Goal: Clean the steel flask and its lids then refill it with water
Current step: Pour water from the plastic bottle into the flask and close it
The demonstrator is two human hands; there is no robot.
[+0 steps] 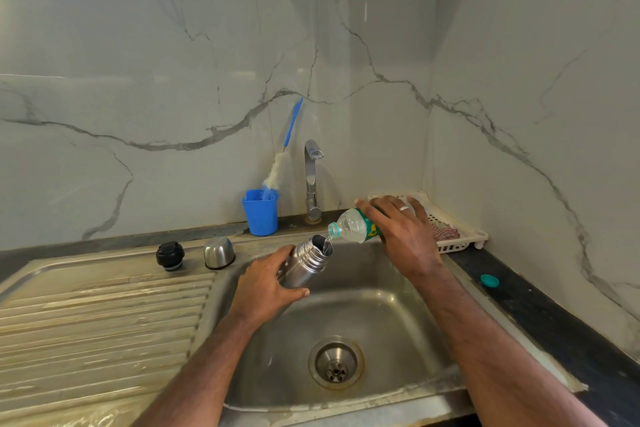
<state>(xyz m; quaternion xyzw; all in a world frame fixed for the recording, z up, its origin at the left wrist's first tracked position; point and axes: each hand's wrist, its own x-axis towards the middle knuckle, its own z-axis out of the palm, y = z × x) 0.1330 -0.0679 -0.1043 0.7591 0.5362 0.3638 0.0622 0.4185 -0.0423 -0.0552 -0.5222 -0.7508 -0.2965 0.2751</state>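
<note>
Steel flask (304,265), uncapped and tilted, gripped by left hand (265,291); right hand (403,230) grips bottle (353,226).

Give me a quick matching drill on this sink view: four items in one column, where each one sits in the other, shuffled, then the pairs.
Items:
1. steel flask
2. black inner lid
3. teal bottle cap
4. bottle brush

Places:
A. standing in the blue cup beside the tap
B. held tilted over the sink by the left hand
C. on the dark counter right of the sink
D. on the drainboard next to the steel cup lid

Pairs: 1-B, 2-D, 3-C, 4-A
</note>
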